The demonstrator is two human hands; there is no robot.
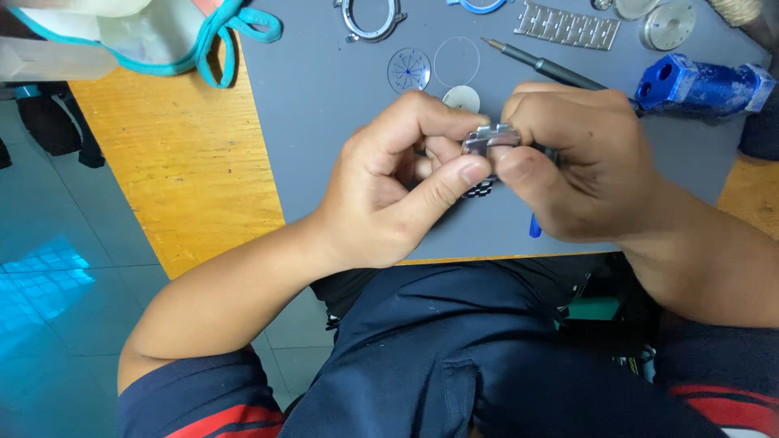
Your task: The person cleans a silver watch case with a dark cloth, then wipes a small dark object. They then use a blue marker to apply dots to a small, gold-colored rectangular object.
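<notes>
I had both hands together over the near edge of the grey mat [324, 105], pinching a small metal watch bracelet piece [489, 138] between them. My left hand [389, 191] gripped it from the left, thumb pressed up against its near side and forefinger curled over the top; my right hand [580, 162] clamped it from the right, fingers folded around it. A bit of linked band [480, 190] showed just below my left thumb. Beyond my hands, on the mat, lay a dial with blue markings [408, 70], a clear round crystal [456, 62] just right of it, and a small pale disc [461, 98] close to my knuckles. A dark slim tool [540, 65] lay slanted toward my right hand, with a blue block [702, 85] at the far right. A steel bracelet strip [566, 24] and a watch case [370, 20] sat along the far edge. The wooden tabletop [178, 154] showed to the left.
</notes>
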